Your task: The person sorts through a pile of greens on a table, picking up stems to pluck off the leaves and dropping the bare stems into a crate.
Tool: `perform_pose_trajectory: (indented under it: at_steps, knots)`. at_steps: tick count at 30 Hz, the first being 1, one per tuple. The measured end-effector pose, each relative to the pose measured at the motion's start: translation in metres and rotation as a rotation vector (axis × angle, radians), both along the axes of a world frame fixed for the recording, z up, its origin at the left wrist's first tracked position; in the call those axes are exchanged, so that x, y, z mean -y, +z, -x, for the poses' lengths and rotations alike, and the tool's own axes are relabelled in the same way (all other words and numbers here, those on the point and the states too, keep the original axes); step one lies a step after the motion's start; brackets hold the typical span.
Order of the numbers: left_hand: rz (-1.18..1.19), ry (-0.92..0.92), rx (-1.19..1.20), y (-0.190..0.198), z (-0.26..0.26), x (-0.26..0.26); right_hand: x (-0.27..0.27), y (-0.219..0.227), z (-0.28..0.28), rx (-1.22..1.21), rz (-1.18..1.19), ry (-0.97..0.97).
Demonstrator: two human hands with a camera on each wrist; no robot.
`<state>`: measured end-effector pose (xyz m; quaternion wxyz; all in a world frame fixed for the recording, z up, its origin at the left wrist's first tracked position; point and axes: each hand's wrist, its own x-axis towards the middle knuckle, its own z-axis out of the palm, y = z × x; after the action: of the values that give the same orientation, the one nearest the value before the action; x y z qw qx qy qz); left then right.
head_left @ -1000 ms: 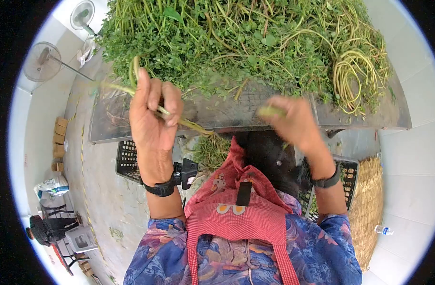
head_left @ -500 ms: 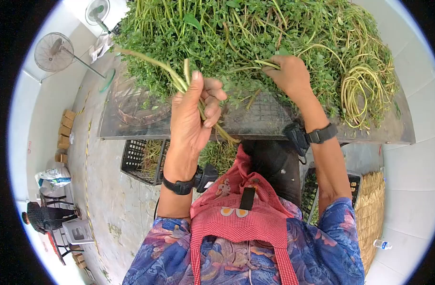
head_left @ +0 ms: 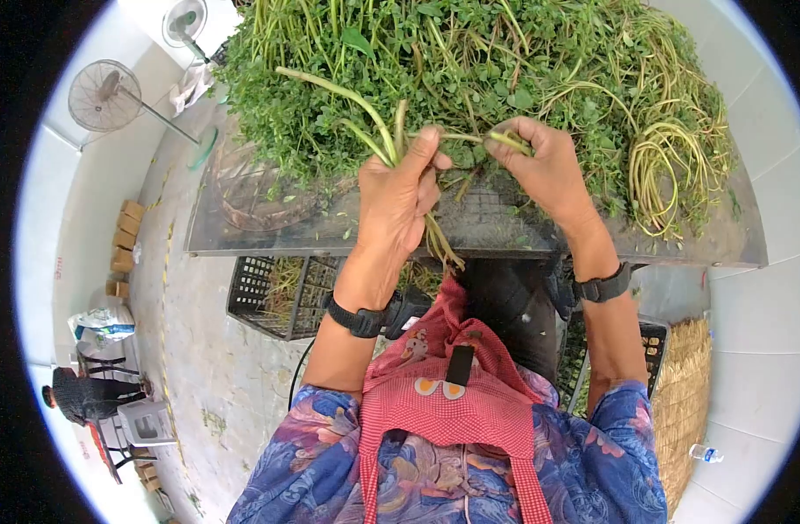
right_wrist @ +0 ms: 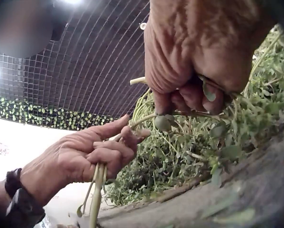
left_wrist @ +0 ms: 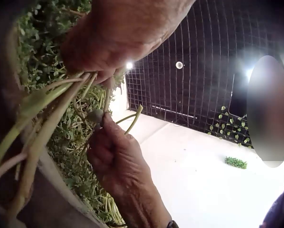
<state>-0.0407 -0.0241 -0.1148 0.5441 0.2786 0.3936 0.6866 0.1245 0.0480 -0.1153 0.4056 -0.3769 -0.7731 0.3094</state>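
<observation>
In the head view my left hand (head_left: 395, 201) grips a small bunch of green plant stems (head_left: 365, 103), whose ends stick out above and below the fist. My right hand (head_left: 548, 170) is close beside it, pinching a thin stem (head_left: 461, 136) that spans the gap between both hands. A short, thicker green stem piece (head_left: 512, 142) also shows at the right fingers. The right wrist view shows small leaves (right_wrist: 209, 91) at the right fingers and the held stems (right_wrist: 98, 190) hanging below my left hand. Behind both hands lies a large heap of leafy stems (head_left: 470, 61).
The heap sits on a dark table (head_left: 269, 236), with a coil of long stems (head_left: 666, 179) at its right. Black crates (head_left: 282, 297) stand beneath the table edge. At the left are a standing fan (head_left: 105, 96), brown boxes (head_left: 124, 236) and another person (head_left: 90, 397).
My left hand has moved right, bringing its stems beside the right hand. The right hand rose to the heap's edge, then drew slightly back; a thin stem now spans both hands.
</observation>
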Motion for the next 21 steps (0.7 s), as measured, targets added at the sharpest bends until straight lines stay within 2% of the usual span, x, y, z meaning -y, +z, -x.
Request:
perform_pose_trajectory:
  at_steps: [2, 5, 7, 8, 11, 12, 14, 16, 18, 20, 21]
  knots:
    - [-0.019, 0.069, -0.035, -0.002, 0.003, -0.002, 0.004, -0.005, 0.001, -0.015, -0.001, 0.02]
    - [-0.027, 0.041, -0.023, -0.003, 0.006, 0.0, 0.009, -0.009, 0.003, -0.022, -0.065, 0.06]
    - [-0.041, 0.018, -0.008, -0.003, 0.007, 0.0, 0.014, -0.004, 0.003, -0.229, 0.127, 0.096]
    - [-0.062, -0.014, -0.029, -0.003, 0.006, 0.001, 0.014, 0.003, 0.002, -0.23, 0.13, 0.096]
    - [-0.085, -0.071, -0.062, 0.0, 0.003, 0.004, 0.009, 0.015, 0.0, -0.335, 0.365, 0.184]
    - [-0.093, -0.092, -0.073, 0.001, 0.002, 0.004, 0.007, 0.016, -0.001, -0.336, 0.361, 0.18]
    - [-0.096, -0.1, -0.072, 0.002, 0.001, 0.003, 0.003, 0.019, -0.003, -0.311, 0.724, 0.337]
    - [-0.091, -0.103, -0.07, 0.001, 0.001, 0.003, 0.007, 0.016, 0.006, -0.299, 0.732, 0.349]
    - [-0.081, -0.093, -0.105, 0.0, -0.001, 0.003, 0.01, 0.008, 0.018, -0.4, 0.504, 0.359]
    - [-0.068, -0.062, -0.128, 0.001, -0.005, 0.005, 0.011, 0.001, 0.022, -0.442, 0.464, 0.292]
    - [-0.059, -0.028, -0.151, 0.001, -0.007, 0.005, 0.006, -0.005, 0.022, -0.296, 0.239, 0.075]
